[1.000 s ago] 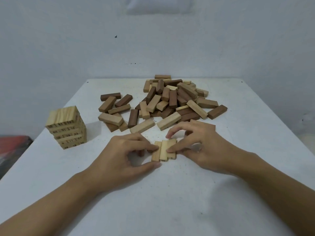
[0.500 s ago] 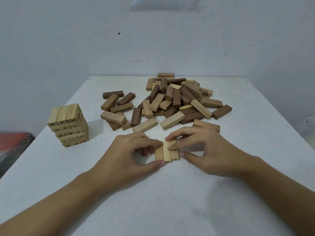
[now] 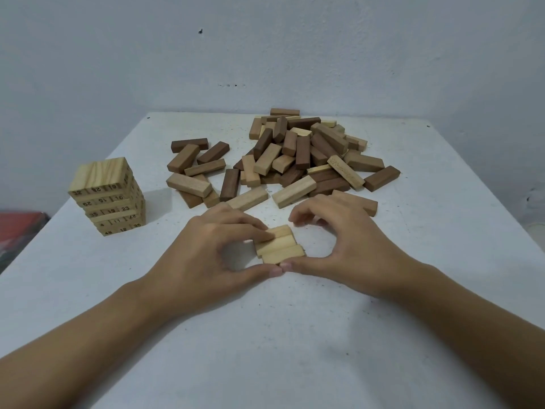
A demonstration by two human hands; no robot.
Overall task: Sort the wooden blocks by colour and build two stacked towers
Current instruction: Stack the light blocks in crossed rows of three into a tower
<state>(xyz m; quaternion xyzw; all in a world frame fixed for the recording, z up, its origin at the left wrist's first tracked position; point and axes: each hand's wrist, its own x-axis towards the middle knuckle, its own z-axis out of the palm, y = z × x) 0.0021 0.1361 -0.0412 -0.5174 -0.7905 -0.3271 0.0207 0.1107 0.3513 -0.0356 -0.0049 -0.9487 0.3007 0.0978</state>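
Observation:
Three light wooden blocks (image 3: 278, 245) lie flat side by side as one row on the white table (image 3: 295, 335), long sides running left to right. My left hand (image 3: 206, 255) pinches the row, index finger on the far block and thumb against the near one. My right hand (image 3: 348, 249) curves around the row's right side, its thumb at the near block beside my left thumb and its curled fingertips at the far block's right end. A tower of light numbered blocks (image 3: 109, 196) stands at the left. A mixed pile of light and dark blocks (image 3: 300, 157) lies behind my hands.
Several loose blocks (image 3: 194, 169) are scattered between the tower and the pile, some just behind my fingers. The table's far edge meets a pale wall. A red object (image 3: 17, 228) sits below the table's left edge.
The three-block row has been turned from pointing away from me to lying crosswise. My thumbs have come together at its near side, and my right fingers have lifted off its top.

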